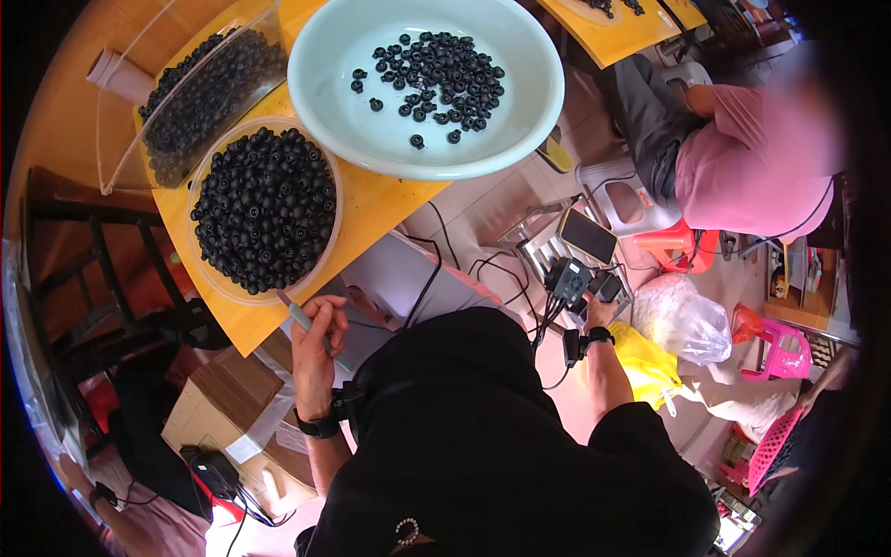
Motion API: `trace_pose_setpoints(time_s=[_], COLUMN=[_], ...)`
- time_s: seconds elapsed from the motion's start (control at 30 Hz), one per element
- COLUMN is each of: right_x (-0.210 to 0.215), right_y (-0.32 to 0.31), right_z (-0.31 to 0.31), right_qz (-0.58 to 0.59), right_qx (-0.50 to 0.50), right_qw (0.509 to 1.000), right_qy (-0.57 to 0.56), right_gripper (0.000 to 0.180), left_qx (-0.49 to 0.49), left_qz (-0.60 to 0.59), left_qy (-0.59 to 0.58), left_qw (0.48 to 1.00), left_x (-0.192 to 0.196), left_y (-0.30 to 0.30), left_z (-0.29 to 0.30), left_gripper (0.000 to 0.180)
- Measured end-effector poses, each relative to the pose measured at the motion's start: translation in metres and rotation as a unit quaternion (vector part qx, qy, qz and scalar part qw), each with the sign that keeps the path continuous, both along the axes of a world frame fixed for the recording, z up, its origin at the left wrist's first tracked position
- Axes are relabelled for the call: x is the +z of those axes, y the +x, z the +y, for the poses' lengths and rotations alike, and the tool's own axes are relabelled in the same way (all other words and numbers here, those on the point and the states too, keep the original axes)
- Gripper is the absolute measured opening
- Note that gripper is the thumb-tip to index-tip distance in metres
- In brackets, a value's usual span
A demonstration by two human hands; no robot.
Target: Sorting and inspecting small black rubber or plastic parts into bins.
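Observation:
My left hand (316, 348) is closed on a thin grey stick-like tool (301, 317), just below the edge of the yellow wooden table (371, 209). The tool's tip sits by a clear round tub (206, 269) heaped with small black round parts (264, 209). My right hand (597, 314), with a black wrist strap, reaches down to small black boxes with cables (571, 278) on a low stool. Its fingers are hidden behind them. A pale round basin (320, 102) on the table holds a loose scatter of the same black parts (436, 70).
A clear rectangular tub (200, 97) of black parts stands at the table's far left. A phone (587, 236) lies by the cables. A person in a pink shirt (752, 167) sits to the right. Around are a cardboard box (223, 408), a yellow bag (645, 362), a clear plastic bag (682, 316) and a pink stool (775, 353).

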State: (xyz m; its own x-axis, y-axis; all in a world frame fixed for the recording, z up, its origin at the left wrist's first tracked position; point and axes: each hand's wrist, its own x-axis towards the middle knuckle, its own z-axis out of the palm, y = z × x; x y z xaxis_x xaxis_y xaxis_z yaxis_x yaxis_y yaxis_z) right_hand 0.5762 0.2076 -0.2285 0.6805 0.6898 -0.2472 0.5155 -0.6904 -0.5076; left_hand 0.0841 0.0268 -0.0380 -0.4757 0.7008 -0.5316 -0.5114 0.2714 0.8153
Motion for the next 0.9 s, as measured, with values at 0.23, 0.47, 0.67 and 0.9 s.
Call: trace_pose_setpoints(time_s=[0.23,0.47,0.67,0.9], right_x=[-0.022,-0.003,-0.026,-0.008], right_y=[0.024,-0.001,0.016,0.004], right_z=[0.002,-0.001,-0.004,-0.004], right_qz=[0.025,0.022,-0.014,-0.025], right_qx=[0.005,0.002,0.001,0.012], right_qw=[1.0,1.0,1.0,1.0], right_qy=[0.005,0.019,0.027,0.008], right_gripper=[0.076,0.072,0.073,0.072], left_qx=[-0.011,-0.004,-0.011,-0.013], left_qz=[-0.007,-0.011,-0.013,-0.015], left_qy=[0.002,-0.008,-0.003,-0.004], left_qw=[1.0,1.0,1.0,1.0], left_x=[-0.001,-0.002,-0.002,-0.002], left_y=[0.0,0.0,0.001,0.003], left_z=[0.002,-0.001,0.001,0.002], left_gripper=[0.025,0.025,0.025,0.025])
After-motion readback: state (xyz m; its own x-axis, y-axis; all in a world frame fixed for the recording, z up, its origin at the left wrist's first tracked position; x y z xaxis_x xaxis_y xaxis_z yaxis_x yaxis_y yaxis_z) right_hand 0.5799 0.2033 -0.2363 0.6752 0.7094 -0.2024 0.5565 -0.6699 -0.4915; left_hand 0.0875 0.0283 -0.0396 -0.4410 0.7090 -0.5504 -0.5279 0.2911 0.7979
